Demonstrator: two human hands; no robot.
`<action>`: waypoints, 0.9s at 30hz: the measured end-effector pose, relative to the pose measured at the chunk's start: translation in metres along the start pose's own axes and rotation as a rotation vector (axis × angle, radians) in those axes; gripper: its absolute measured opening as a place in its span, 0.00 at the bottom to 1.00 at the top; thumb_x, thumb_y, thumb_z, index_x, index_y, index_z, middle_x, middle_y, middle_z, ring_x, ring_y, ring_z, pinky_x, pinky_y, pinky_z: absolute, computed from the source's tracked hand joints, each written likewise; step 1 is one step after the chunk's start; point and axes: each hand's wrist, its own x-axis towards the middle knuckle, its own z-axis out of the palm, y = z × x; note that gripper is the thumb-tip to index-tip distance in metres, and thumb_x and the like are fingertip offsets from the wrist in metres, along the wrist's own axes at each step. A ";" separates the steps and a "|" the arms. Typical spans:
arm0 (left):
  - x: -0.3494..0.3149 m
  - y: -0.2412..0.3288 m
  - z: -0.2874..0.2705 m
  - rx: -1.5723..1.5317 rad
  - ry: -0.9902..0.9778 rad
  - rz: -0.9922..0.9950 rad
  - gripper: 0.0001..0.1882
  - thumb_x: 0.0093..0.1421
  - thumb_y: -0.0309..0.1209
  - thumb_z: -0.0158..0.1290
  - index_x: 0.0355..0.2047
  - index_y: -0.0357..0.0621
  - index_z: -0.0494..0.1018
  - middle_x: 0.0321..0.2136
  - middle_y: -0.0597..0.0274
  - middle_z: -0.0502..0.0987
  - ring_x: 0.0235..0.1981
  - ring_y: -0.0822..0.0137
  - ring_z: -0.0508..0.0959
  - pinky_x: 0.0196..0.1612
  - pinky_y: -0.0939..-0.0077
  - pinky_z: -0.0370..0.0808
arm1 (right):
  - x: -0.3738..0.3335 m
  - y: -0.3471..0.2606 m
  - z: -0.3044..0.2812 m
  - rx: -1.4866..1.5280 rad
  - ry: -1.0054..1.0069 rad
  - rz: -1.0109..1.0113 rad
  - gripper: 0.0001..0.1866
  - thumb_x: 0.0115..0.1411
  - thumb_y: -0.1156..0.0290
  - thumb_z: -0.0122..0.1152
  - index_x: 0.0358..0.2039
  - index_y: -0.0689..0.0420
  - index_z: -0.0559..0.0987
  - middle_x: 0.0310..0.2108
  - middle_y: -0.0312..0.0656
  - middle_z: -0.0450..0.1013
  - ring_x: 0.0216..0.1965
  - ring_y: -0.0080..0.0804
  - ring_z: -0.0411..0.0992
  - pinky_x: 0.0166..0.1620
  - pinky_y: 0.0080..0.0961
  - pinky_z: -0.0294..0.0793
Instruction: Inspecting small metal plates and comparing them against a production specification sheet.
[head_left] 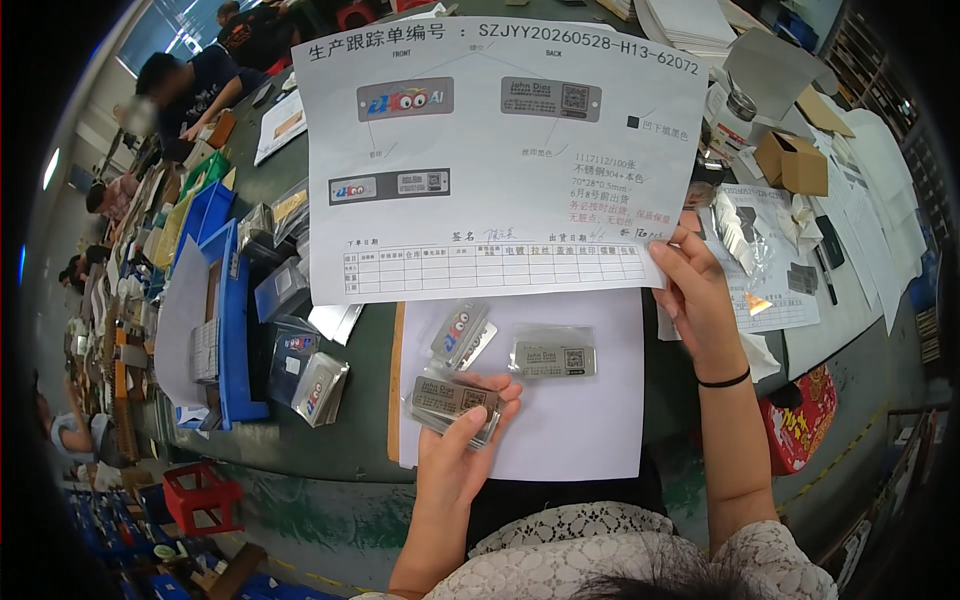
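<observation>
Fingers of the left hand are curled under and around a small stack of metal tags, with the thumb pressed on top, so the stack is kept together and its printed face can be seen. The stack is held just above a white sheet that lies flat on the green table. Two more tags in clear bags are laid on that sheet: a tilted one with a colourful picture, and a flat grey one just beside it. They are set face up, likely so they can be looked at side by side.

A big printed paper is held up by the right hand. Its lower right corner is pinched between thumb and fingers, so the page stands open in front of the person and the pictures of tags on it can be matched with the real ones below.

Blue bins and more bagged tags are kept to the left, near at hand. A cardboard box and loose papers are spread on the right. Other people are seated farther along the table.
</observation>
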 end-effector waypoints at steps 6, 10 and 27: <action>0.000 0.000 -0.001 0.002 -0.003 0.016 0.19 0.57 0.23 0.51 0.50 0.38 0.63 0.47 0.44 0.71 0.50 0.52 0.73 0.56 0.60 0.70 | 0.001 0.000 0.001 -0.005 0.010 -0.003 0.09 0.62 0.71 0.54 0.40 0.61 0.72 0.25 0.32 0.72 0.16 0.10 0.57 0.17 0.08 0.54; 0.001 -0.001 -0.004 0.019 0.001 0.005 0.20 0.57 0.24 0.52 0.50 0.38 0.63 0.47 0.45 0.71 0.51 0.53 0.73 0.56 0.59 0.69 | -0.001 -0.002 0.004 -0.010 0.018 0.006 0.09 0.62 0.71 0.54 0.41 0.61 0.72 0.26 0.32 0.71 0.16 0.09 0.57 0.17 0.08 0.55; 0.000 0.002 0.001 -0.015 -0.006 -0.037 0.20 0.56 0.23 0.52 0.50 0.39 0.63 0.48 0.44 0.70 0.51 0.53 0.73 0.55 0.60 0.70 | -0.001 -0.001 0.005 -0.017 0.025 -0.036 0.09 0.62 0.71 0.54 0.41 0.61 0.72 0.28 0.33 0.72 0.15 0.09 0.56 0.16 0.07 0.55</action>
